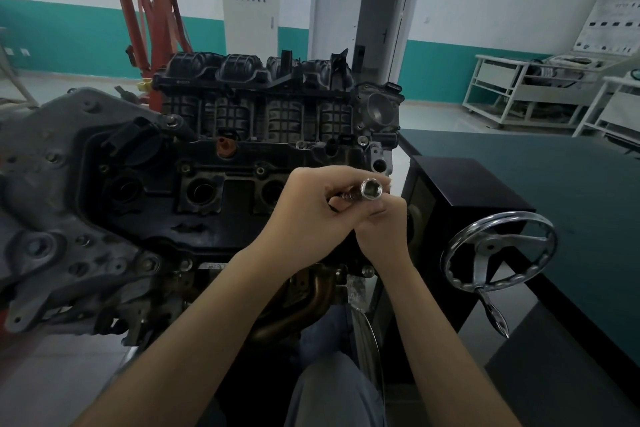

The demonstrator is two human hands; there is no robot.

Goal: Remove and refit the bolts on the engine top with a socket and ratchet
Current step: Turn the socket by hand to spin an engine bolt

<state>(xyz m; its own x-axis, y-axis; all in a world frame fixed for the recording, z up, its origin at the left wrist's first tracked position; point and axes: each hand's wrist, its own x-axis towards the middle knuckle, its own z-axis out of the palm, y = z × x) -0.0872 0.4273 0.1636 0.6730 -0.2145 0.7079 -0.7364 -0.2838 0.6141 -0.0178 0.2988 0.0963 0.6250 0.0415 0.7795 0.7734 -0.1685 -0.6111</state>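
Both hands meet in front of the engine's black top cover [166, 204], above its right end. My left hand [311, 208] curls its fingers round the shaft behind a chrome socket [371, 188], whose open hex mouth faces the camera. My right hand [382, 222] grips the same tool from below and the right, its thumb lying just under the socket. The ratchet handle is hidden inside the hands. Small bolts [185, 168] sit along the cover's edges around the spark plug wells [201, 191].
A black ribbed intake manifold [256, 94] rises behind the cover, and a grey cast housing [45, 191] stands at the left. A chrome handwheel [498, 250] and black box [460, 191] are on the right beside a dark green table [571, 191]. A red engine hoist [156, 17] stands behind.
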